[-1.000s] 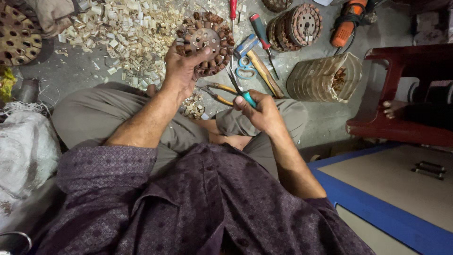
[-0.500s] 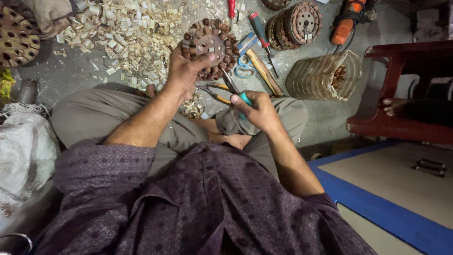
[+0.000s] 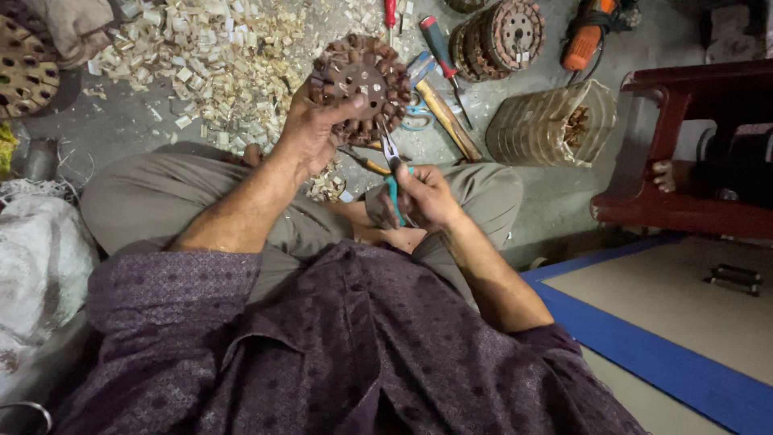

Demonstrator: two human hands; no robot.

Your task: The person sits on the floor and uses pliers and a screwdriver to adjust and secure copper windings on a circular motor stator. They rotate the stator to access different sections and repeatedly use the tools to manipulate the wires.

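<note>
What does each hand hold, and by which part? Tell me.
Left hand grips the round brown stator by its lower left rim. Right hand holds the pliers by their teal handles, tips at the stator.

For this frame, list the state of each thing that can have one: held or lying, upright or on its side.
Round wound motor core: held up by the left hand.
Pliers: gripped in the right hand, nose at the core's edge.
Second wound core: lying on the floor.
Hammer: lying flat.
Clear ribbed container: on its side.
Orange power tool: lying, untouched.
</note>
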